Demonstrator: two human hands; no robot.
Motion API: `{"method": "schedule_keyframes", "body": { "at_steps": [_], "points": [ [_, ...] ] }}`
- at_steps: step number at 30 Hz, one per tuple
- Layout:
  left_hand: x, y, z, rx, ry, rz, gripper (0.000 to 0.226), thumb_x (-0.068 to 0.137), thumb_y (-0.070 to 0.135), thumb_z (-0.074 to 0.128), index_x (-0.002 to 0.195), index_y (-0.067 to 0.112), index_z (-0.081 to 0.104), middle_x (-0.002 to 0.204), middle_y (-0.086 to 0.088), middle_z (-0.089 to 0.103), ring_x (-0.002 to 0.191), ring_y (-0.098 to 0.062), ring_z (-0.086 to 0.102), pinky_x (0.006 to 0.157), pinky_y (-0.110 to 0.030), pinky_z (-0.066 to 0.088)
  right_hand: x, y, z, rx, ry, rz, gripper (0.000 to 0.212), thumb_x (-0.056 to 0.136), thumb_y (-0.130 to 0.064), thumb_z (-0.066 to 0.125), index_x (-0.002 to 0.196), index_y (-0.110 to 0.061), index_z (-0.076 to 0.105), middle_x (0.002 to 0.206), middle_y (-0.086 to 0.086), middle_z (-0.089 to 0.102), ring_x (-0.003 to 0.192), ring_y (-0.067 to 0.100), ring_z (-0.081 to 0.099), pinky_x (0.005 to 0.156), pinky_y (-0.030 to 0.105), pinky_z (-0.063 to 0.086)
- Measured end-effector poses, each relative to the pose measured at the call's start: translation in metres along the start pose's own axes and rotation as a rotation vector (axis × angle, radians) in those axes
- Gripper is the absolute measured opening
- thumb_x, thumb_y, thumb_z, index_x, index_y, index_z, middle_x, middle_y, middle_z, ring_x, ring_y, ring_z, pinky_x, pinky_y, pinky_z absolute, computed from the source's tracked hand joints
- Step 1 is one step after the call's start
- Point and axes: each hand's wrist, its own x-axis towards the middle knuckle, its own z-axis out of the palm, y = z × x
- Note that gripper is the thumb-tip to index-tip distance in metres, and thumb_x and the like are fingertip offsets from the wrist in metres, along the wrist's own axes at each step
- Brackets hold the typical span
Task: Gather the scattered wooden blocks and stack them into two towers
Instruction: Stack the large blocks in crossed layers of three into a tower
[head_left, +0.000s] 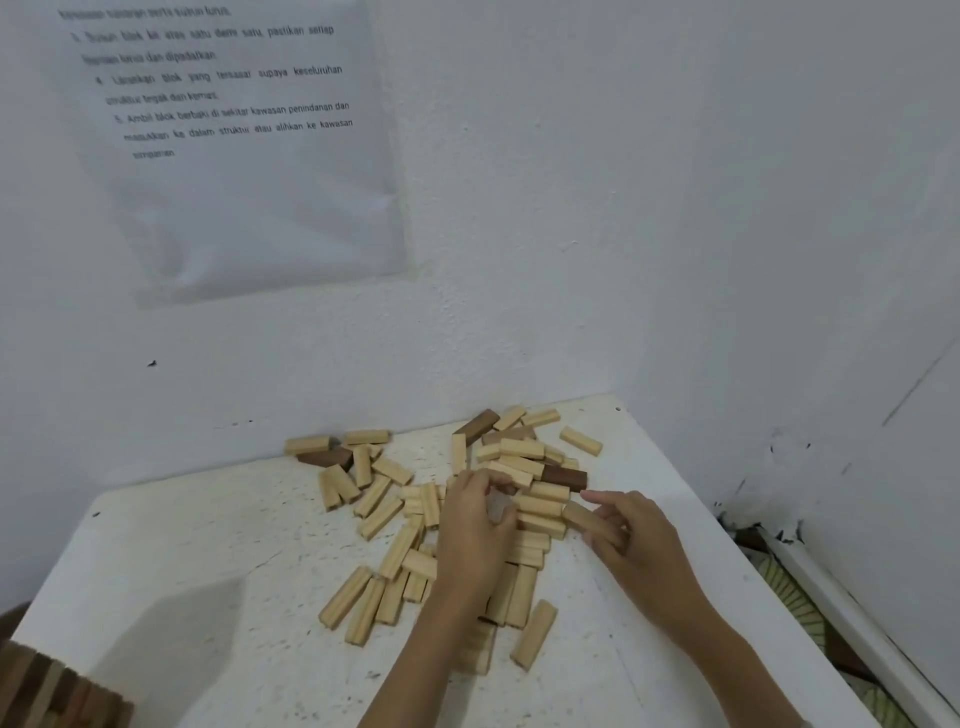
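Wood blocks (522, 449) hug back wall (363, 364), R hand (634, 540) grips block (584, 518)

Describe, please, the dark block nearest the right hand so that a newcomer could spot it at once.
Start at the white table set into the wall corner and find the pile of wooden blocks. At the pile's right edge, just beyond the right hand, lies one dark brown block. Its neighbours are all pale, and the other dark blocks lie farther back by the wall.
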Motion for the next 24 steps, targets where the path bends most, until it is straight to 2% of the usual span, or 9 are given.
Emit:
{"method": "schedule_keyframes", "body": {
  "at_steps": [3, 5, 7, 10, 13, 15, 18, 21, 24],
  "points": [
    [0.006, -0.003, 0.007, 0.007, 0.065, -0.025, 0.022, 0.083, 0.016, 0.072, 0.102, 0.022, 0.061, 0.102, 0.008, 0.055, 0.098, -0.007, 0.048, 0.089, -0.024, 0.044, 0.005, -0.006, -0.005, 0.171, 0.012, 0.069, 0.042, 0.092, 0.0, 0.056, 0.119, -0.033, 0.05, 0.099, 0.0, 0.049, 0.086, 0.002, 0.051, 0.075, 0.006, 0.04],
    [0.01, -0.004, 0.011, 0.038, 0.092, -0.029, 0.025, 0.082, 0.02, 0.074, 0.103, 0.021, 0.06, 0.103, 0.007, 0.056, 0.1, -0.01, 0.049, 0.089, -0.026, 0.044, 0.01, -0.01, -0.005, 0.22, -0.018, 0.132, 0.039, 0.097, 0.001, 0.044, 0.121, -0.029, 0.048, 0.1, 0.003, 0.043, 0.079, 0.006, 0.05, 0.07, 0.006, 0.04],
    [0.013, -0.003, 0.013, 0.071, 0.112, -0.023, 0.026, 0.082, 0.021, 0.074, 0.103, 0.019, 0.059, 0.101, 0.005, 0.058, 0.098, -0.011, 0.05, 0.088, -0.027, 0.044, 0.016, -0.008, -0.001, 0.231, -0.062, 0.164, 0.037, 0.095, 0.004, 0.04, 0.115, -0.026, 0.051, 0.1, 0.003, 0.039, 0.072, -0.001, 0.047, 0.067, 0.007, 0.04],
    [0.017, -0.001, 0.013, 0.097, 0.114, -0.005, 0.02, 0.084, 0.021, 0.073, 0.096, 0.02, 0.058, 0.094, 0.006, 0.059, 0.094, -0.012, 0.051, 0.085, -0.028, 0.043, 0.025, -0.003, 0.006, 0.157, -0.075, 0.157, 0.036, 0.088, 0.005, 0.05, 0.108, -0.025, 0.054, 0.098, 0.001, 0.039, 0.072, -0.005, 0.047, 0.066, 0.008, 0.039],
    [0.019, -0.003, 0.012, 0.083, 0.096, -0.011, 0.018, 0.084, 0.019, 0.073, 0.092, 0.021, 0.057, 0.091, 0.007, 0.059, 0.092, -0.013, 0.052, 0.085, -0.033, 0.046, 0.034, 0.004, 0.012, 0.063, 0.032, 0.161, 0.035, 0.085, 0.002, 0.061, 0.111, -0.023, 0.059, 0.093, 0.003, 0.044, 0.07, 0.003, 0.049, 0.066, 0.006, 0.039],
    [0.021, -0.004, 0.011, 0.066, 0.09, -0.021, 0.02, 0.081, 0.017, 0.074, 0.091, 0.022, 0.057, 0.089, 0.007, 0.06, 0.091, -0.015, 0.055, 0.085, -0.037, 0.048, 0.039, 0.008, 0.014, 0.0, 0.089, 0.168, 0.032, 0.086, -0.006, 0.067, 0.114, -0.019, 0.063, 0.09, 0.0, 0.043, 0.067, 0.006, 0.049, 0.064, 0.007, 0.039],
    [0.018, -0.005, 0.008, 0.041, 0.113, -0.005, 0.022, 0.077, 0.015, 0.074, 0.089, 0.023, 0.057, 0.083, 0.008, 0.06, 0.086, -0.016, 0.058, 0.079, -0.04, 0.05, 0.044, 0.013, 0.016, -0.087, 0.078, 0.149, 0.028, 0.084, -0.02, 0.073, 0.112, -0.02, 0.067, 0.093, -0.001, 0.044, 0.073, 0.004, 0.049, 0.059, 0.011, 0.036],
    [0.013, -0.004, 0.002, 0.008, 0.148, 0.008, 0.024, 0.078, 0.013, 0.073, 0.092, 0.024, 0.058, 0.085, 0.01, 0.057, 0.085, -0.012, 0.056, 0.076, -0.033, 0.05, 0.044, 0.015, 0.016, -0.087, 0.079, 0.133, 0.026, 0.081, -0.023, 0.076, 0.106, -0.02, 0.068, 0.096, -0.002, 0.047, 0.079, 0.001, 0.049, 0.061, 0.01, 0.036],
    [0.008, -0.003, -0.007, -0.059, 0.162, -0.001, 0.026, 0.079, 0.012, 0.073, 0.097, 0.023, 0.058, 0.089, 0.01, 0.055, 0.086, -0.005, 0.055, 0.072, -0.018, 0.046, 0.043, 0.013, 0.015, -0.038, 0.082, 0.132, 0.023, 0.079, -0.022, 0.078, 0.1, -0.021, 0.068, 0.096, -0.003, 0.049, 0.082, -0.001, 0.05, 0.065, 0.006, 0.038]
  ]
}}
